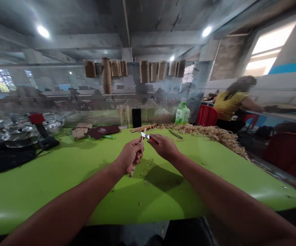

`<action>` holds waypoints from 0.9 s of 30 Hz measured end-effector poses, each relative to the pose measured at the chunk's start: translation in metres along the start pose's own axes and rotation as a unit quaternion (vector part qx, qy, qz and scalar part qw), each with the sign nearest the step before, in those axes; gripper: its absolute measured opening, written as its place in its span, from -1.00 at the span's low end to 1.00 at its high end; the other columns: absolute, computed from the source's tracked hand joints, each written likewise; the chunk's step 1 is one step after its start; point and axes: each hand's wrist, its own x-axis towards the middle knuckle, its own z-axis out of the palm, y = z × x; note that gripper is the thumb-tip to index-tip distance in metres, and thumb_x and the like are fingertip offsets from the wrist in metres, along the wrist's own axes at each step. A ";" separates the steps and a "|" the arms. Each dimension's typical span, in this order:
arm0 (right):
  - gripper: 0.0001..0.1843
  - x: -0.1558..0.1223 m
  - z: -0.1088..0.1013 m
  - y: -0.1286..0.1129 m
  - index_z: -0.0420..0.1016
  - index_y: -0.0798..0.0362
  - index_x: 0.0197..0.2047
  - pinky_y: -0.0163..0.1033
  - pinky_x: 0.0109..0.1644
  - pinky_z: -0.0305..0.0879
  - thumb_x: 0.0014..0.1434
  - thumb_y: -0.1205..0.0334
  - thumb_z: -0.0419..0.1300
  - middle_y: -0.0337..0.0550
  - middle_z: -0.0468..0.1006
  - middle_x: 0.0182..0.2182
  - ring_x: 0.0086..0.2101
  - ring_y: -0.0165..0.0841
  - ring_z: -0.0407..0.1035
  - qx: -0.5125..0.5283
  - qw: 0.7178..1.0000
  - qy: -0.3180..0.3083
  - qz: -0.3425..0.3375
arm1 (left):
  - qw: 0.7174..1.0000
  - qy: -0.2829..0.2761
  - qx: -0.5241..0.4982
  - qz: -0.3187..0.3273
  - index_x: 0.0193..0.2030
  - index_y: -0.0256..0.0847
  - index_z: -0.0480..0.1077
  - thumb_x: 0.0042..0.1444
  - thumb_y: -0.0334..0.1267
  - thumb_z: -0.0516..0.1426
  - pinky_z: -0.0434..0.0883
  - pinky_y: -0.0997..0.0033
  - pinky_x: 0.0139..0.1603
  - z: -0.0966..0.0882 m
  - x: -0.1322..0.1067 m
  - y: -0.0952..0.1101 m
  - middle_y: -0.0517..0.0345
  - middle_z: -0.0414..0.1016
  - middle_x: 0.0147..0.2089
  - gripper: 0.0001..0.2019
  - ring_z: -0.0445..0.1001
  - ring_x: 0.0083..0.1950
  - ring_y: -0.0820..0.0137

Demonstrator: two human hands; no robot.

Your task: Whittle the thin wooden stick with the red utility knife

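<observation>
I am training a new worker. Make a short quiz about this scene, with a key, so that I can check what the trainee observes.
1. True or false: the right hand holds a small knife.
2. What does the left hand grip? A) a wooden stick B) a green bottle C) a red chair
3. What lies heaped along the far side of the green table?

Key: 1 true; 2 A; 3 wood shavings

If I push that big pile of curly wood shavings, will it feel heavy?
The wood shavings will probably feel very light, since they look like thin curls. They would likely squash and spread rather than slide as one lump, because the pile looks loose. A few stray curls on the green table suggest that bits scatter easily.
</observation>
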 end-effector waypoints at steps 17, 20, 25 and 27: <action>-0.67 0.001 -0.005 0.005 0.51 0.01 -0.13 -0.32 -0.36 0.07 0.26 0.03 0.02 -0.14 0.53 -0.34 -0.40 -0.35 0.33 0.044 0.999 -0.020 0.002 | 0.998 0.047 0.050 0.015 0.19 -0.18 0.28 0.13 -0.35 0.10 0.18 0.64 -0.69 -0.002 0.002 -0.003 0.33 0.26 -0.50 -0.55 0.15 -0.65 0.63; -0.69 -0.001 -0.004 -0.001 0.50 0.02 -0.18 -0.32 -0.37 0.04 0.28 0.04 0.01 -0.16 0.51 -0.39 -0.44 -0.38 0.29 0.024 0.999 -0.040 -0.013 | 0.998 0.039 0.050 0.022 0.06 -0.20 0.36 0.11 -0.30 0.13 0.16 0.65 -0.70 0.001 0.001 -0.002 0.33 0.26 -0.50 -0.66 0.15 -0.66 0.64; -0.68 -0.002 -0.005 0.000 0.48 0.02 -0.18 -0.32 -0.39 -0.01 0.29 0.04 -0.01 -0.16 0.49 -0.39 -0.45 -0.39 0.26 -0.007 0.999 -0.035 -0.021 | 0.997 0.041 0.062 0.013 0.01 -0.20 0.38 0.14 -0.30 0.10 0.07 0.67 -0.71 0.001 -0.001 0.000 0.36 0.18 -0.54 -0.72 0.06 -0.67 0.65; -0.67 -0.002 -0.004 -0.001 0.49 0.00 -0.15 -0.31 -0.38 0.00 0.29 0.02 -0.01 -0.14 0.51 -0.36 -0.43 -0.38 0.28 -0.017 0.999 -0.022 -0.017 | 0.997 0.038 0.063 0.015 0.07 -0.19 0.35 0.15 -0.30 0.10 0.06 0.66 -0.71 0.001 -0.001 0.002 0.36 0.17 -0.54 -0.68 0.05 -0.66 0.64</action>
